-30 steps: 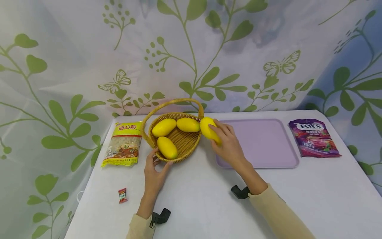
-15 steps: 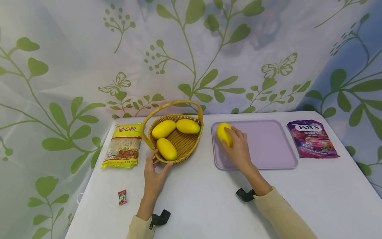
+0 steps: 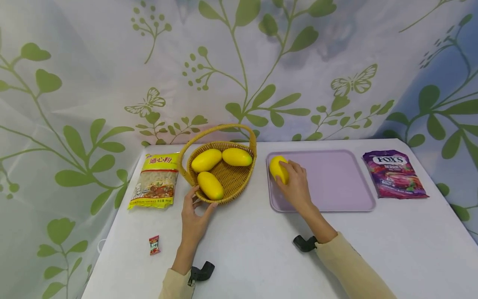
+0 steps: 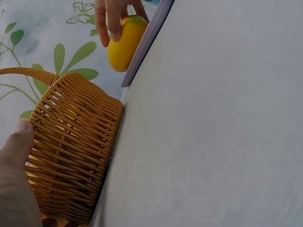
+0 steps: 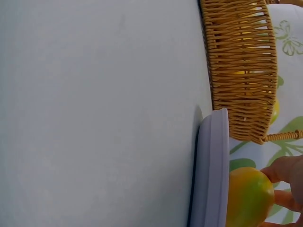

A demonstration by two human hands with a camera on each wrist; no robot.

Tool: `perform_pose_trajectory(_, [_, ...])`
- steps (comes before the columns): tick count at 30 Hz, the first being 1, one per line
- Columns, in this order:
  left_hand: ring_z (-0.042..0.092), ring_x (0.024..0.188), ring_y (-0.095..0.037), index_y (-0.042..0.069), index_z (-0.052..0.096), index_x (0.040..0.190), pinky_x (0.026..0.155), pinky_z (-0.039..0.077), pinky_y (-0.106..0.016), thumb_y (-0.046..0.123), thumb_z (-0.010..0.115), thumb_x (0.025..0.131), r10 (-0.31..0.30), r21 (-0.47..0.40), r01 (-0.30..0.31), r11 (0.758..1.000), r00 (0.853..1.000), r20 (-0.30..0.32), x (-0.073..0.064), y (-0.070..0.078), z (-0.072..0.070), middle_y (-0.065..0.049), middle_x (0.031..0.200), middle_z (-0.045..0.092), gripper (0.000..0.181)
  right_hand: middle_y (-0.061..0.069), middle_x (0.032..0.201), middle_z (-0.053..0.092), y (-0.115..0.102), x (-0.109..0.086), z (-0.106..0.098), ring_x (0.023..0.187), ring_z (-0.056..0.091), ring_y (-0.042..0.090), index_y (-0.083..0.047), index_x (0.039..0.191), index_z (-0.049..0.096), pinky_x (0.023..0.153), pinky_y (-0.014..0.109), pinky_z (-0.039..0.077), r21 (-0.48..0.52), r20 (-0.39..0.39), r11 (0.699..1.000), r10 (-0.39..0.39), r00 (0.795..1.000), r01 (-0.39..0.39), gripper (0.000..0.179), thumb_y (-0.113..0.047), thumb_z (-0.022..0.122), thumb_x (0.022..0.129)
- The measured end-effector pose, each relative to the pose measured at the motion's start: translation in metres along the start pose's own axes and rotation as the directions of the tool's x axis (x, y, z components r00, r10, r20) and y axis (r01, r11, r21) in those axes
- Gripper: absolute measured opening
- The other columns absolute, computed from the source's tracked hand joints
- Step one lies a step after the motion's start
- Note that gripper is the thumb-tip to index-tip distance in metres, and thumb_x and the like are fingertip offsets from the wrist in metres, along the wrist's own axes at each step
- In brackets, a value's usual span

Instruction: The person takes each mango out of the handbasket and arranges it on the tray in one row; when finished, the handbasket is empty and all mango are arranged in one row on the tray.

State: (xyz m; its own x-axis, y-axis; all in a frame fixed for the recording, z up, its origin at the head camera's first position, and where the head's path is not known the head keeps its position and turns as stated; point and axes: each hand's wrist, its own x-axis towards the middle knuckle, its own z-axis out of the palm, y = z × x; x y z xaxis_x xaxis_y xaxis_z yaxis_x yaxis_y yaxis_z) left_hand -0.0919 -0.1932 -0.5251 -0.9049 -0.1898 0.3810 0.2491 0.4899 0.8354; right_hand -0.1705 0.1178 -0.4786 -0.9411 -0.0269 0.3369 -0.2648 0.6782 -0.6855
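Observation:
A yellow mango (image 3: 278,169) is gripped by my right hand (image 3: 296,187) at the left end of the lilac tray (image 3: 336,180). In the right wrist view the mango (image 5: 250,197) shows a green patch and sits right at the tray's rim, fingers curled on its far side. My left hand (image 3: 194,220) holds the near left rim of the wicker basket (image 3: 233,178), thumb at the front. The left wrist view shows that thumb (image 4: 18,144) against the basket's woven wall (image 4: 78,146). Inside the basket lie three more mangoes, one of them a mango (image 3: 210,185) nearest my left hand.
A yellow bag of pasta (image 3: 156,180) lies left of the basket, and a small red wrapped candy (image 3: 154,245) is nearer the front. To the tray's right lies a purple FOX'S candy bag (image 3: 395,173). A patterned curtain (image 3: 209,62) rises behind the white table (image 3: 246,253).
My right hand has carried the mango rightward from beside the basket's rim to over the tray, then down at its left end. The left hand has stayed on the basket.

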Motion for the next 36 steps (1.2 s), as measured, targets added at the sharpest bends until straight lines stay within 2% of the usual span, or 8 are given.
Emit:
perform_pose_trajectory(9, [0.053,0.121,-0.023,0.008,0.042,0.143,0.092,0.053,-0.045,0.023,0.08,0.082,0.016,0.008,-0.016,1.0,1.0,-0.002,0.0,0.002,0.0,-0.008,0.142,0.048,0.074,0.03,0.135,0.049,0.0,-0.003,-0.001,0.119,0.046,0.048,-0.001,0.132,0.057,0.095,0.059,0.046,-0.043,0.036,0.999,0.023,0.999,-0.021,0.052,-0.013,0.073,0.084])
perform_pose_trajectory(16, [0.052,0.122,-0.023,0.009,0.041,0.144,0.092,0.052,-0.044,0.023,0.081,0.082,0.015,0.009,-0.015,1.0,1.0,-0.005,0.0,0.002,0.0,-0.01,0.143,0.047,0.075,0.025,0.137,0.05,-0.004,-0.005,-0.004,0.12,0.047,0.044,-0.006,0.132,0.058,0.08,0.058,0.053,-0.126,0.038,0.991,0.044,0.998,-0.039,0.052,-0.02,0.073,0.085])
perform_pose_trajectory(24, [0.052,0.121,-0.022,0.007,0.041,0.144,0.092,0.052,-0.043,0.025,0.081,0.082,0.005,0.007,-0.005,1.0,1.0,-0.006,0.001,0.001,0.001,-0.011,0.143,0.048,0.075,0.023,0.139,0.049,-0.007,-0.006,-0.005,0.122,0.046,0.043,-0.007,0.131,0.059,0.074,0.06,0.054,-0.168,0.037,0.985,0.043,0.998,-0.036,0.052,-0.024,0.073,0.084])
perform_pose_trajectory(26, [0.052,0.121,-0.021,0.009,0.041,0.144,0.093,0.052,-0.043,0.025,0.081,0.082,0.001,0.003,-0.001,1.0,1.0,-0.002,0.001,0.001,0.001,-0.01,0.143,0.048,0.075,0.023,0.139,0.049,-0.008,-0.006,-0.005,0.122,0.047,0.043,-0.007,0.129,0.06,0.075,0.06,0.054,-0.192,0.016,0.981,0.019,1.0,-0.016,0.051,-0.025,0.074,0.083])
perform_pose_trajectory(29, [0.052,0.122,-0.02,0.011,0.041,0.144,0.094,0.052,-0.043,0.026,0.081,0.082,-0.007,0.0,0.007,1.0,1.0,0.004,0.001,0.001,0.001,-0.009,0.144,0.047,0.075,0.021,0.139,0.051,-0.013,-0.003,-0.006,0.124,0.047,0.042,-0.008,0.128,0.062,0.083,0.06,0.053,-0.206,-0.019,0.978,-0.04,0.999,0.035,0.051,-0.026,0.075,0.082])
perform_pose_trajectory(32, [0.052,0.122,-0.02,0.011,0.041,0.144,0.094,0.052,-0.042,0.026,0.08,0.082,-0.005,0.004,0.005,1.0,1.0,0.005,0.001,0.001,0.0,-0.008,0.143,0.047,0.075,0.02,0.138,0.051,-0.025,0.001,-0.008,0.125,0.045,0.041,-0.009,0.128,0.062,0.093,0.059,0.048,-0.156,-0.027,0.981,-0.121,0.992,0.115,0.05,-0.023,0.076,0.082])
perform_pose_trajectory(34, [0.052,0.122,-0.021,0.01,0.041,0.144,0.093,0.052,-0.042,0.026,0.081,0.082,0.0,0.005,0.0,1.0,1.0,0.005,0.001,0.001,0.0,-0.009,0.143,0.048,0.075,0.02,0.139,0.05,-0.035,0.006,-0.009,0.126,0.044,0.04,-0.009,0.129,0.061,0.095,0.058,0.047,-0.106,0.0,0.975,-0.197,0.98,0.196,0.05,-0.021,0.077,0.083])
perform_pose_trajectory(36, [0.053,0.121,-0.023,0.009,0.041,0.144,0.093,0.052,-0.042,0.026,0.08,0.082,0.002,0.008,-0.002,1.0,1.0,0.005,0.001,0.001,-0.001,-0.01,0.143,0.048,0.076,0.02,0.141,0.048,-0.044,0.01,-0.008,0.126,0.044,0.039,-0.01,0.131,0.06,0.095,0.056,0.048,-0.059,0.048,0.957,-0.282,0.958,0.284,0.052,-0.02,0.077,0.083])
